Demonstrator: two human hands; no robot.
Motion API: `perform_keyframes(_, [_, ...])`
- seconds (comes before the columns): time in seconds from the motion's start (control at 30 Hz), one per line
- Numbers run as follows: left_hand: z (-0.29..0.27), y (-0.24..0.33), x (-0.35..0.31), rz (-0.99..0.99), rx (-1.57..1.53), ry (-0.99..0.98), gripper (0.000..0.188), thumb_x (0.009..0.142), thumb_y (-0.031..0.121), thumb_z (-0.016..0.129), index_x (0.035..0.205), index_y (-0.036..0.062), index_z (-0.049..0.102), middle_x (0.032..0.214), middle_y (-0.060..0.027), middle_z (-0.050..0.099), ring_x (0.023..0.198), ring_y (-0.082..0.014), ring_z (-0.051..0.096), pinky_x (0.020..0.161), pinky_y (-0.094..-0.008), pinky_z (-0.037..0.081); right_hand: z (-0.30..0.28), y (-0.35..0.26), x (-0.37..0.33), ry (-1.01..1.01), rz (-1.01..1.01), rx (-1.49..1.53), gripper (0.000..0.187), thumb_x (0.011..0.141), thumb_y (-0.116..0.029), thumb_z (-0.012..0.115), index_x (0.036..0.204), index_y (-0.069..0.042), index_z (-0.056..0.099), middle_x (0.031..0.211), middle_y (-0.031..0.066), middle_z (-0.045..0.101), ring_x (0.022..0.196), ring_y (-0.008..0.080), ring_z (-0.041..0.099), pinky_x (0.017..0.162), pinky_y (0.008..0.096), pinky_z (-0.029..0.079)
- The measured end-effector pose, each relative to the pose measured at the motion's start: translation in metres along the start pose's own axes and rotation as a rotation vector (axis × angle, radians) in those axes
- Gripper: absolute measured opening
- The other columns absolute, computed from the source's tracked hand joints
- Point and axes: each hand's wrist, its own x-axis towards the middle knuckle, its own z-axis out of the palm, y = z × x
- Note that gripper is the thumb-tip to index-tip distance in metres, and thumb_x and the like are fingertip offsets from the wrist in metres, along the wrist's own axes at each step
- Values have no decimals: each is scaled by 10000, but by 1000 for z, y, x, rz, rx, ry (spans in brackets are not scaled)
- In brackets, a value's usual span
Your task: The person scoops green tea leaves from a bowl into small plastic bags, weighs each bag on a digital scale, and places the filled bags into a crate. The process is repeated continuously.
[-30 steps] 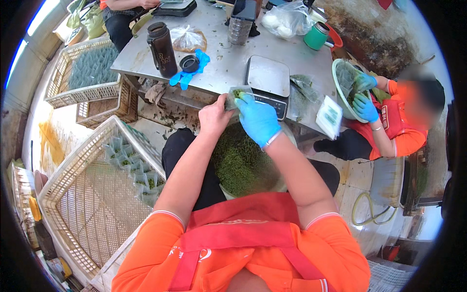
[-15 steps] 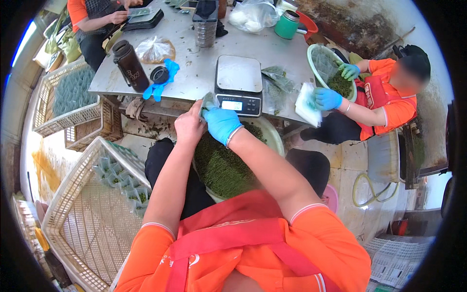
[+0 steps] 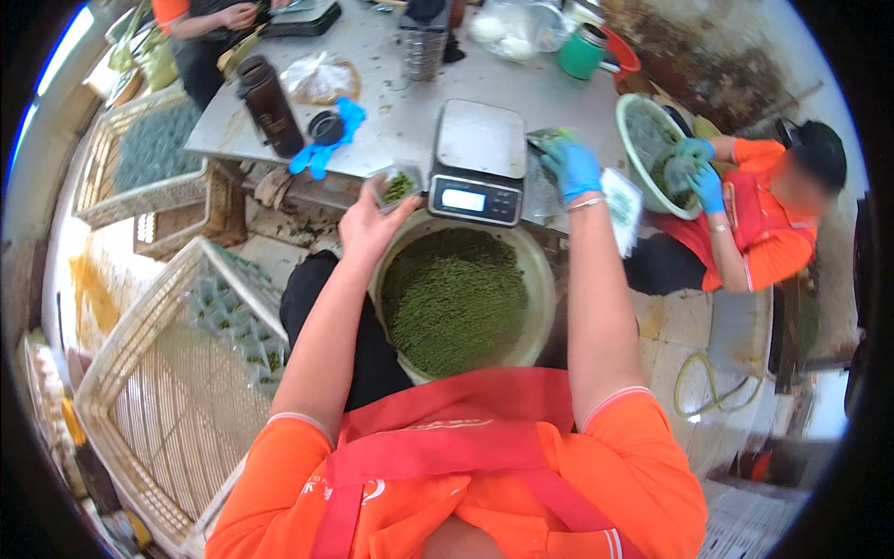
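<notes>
"Small clear plastic bag of green plant bits [image 3: 400, 185]: where was it found?"

"In the bare left hand [image 3: 369, 226], whose thumb and fingers were closed on it. The bag was held up near the front edge of the grey metal table [image 3: 396, 116]."

"What stood next to that grip?"

"Just to its right, a dark-bodied electronic scale with a square pale pan [image 3: 480, 140]. Its display was lit. Nearer the body and to the right of the grip, a round pale plastic tub [image 3: 542, 312] contained a heap of loose green plant bits [image 3: 456, 312]."

"And the right hand?"

"The blue-gloved right hand [image 3: 572, 170] was well apart from the left, beyond the scale. Its fingertips were at the flat clear plastic bags [image 3: 543, 192] on the table; whether they had closed on one, I could not tell."

"Left of the grip?"

"Farther from the body, a crumpled blue glove [image 3: 349, 119], a round black cap [image 3: 326, 128] and a tall dark brown bottle [image 3: 268, 107]. Nearer the body, a cream plastic lattice crate [image 3: 172, 391] had filled clear bags [image 3: 228, 317] along its right side."

"Others present?"

"Far right of the grip, a co-worker's blue-gloved hands [image 3: 708, 189] were at a pale green round basin [image 3: 626, 130]."
</notes>
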Motion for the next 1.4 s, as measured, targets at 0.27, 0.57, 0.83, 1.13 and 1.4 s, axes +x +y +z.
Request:
perform_keyframes(0.27, [-3, -41, -4, 11, -431, 76, 560, 790, 437, 599, 1180, 49, 497, 975, -157, 613, 872, -265, 582, 774, -337, 445, 114, -20, -84, 4, -560, 68, 475, 829, -34, 515, 1282, 27, 385, 1210, 115, 491, 1047, 170, 506, 876, 291, 420])
perform_keyframes(0.57, [-184, -141, -140, -236, -50, 528, 542, 811, 446, 566, 1234, 126, 453, 1139, -127, 581, 1025, -294, 568, 881, -354, 426, 103, 36, -148, -122, -370, -183, 397, 867, -46, 462, 1256, 23, 422, 1216, 123, 490, 957, 203, 566, 827, 306, 464])
perform_keyframes(0.83, [-199, -342, -195, -770, 85, 569, 689, 775, 571, 501, 1238, 68, 424, 1115, -224, 558, 1039, -384, 526, 878, -431, 404, 75, 88, -201, -276, -69, -305, 289, 872, -27, 478, 1155, -9, 530, 1081, 100, 581, 776, 154, 605, 716, 263, 499])
perform_keyframes(1.13, [-185, -287, -192, -768, 238, 476, 835, 729, 483, 605, 1300, -45, 301, 1159, -238, 527, 1102, -368, 500, 907, -413, 400, 57, 137, -225, -432, -219, -1020, 442, 776, -135, 615, 1188, -14, 511, 1092, 164, 592, 947, 223, 594, 827, 312, 453])
perform_keyframes(1.4, [-184, -334, -231, -1033, 108, -433, 330, 759, 235, 553, 979, -11, 545, 936, -146, 626, 644, -267, 657, 520, -377, 496, 56, 173, -249, -573, -74, -1562, 528, 722, -324, 660, 1147, -45, 517, 1079, 186, 577, 956, 334, 571, 815, 406, 456])
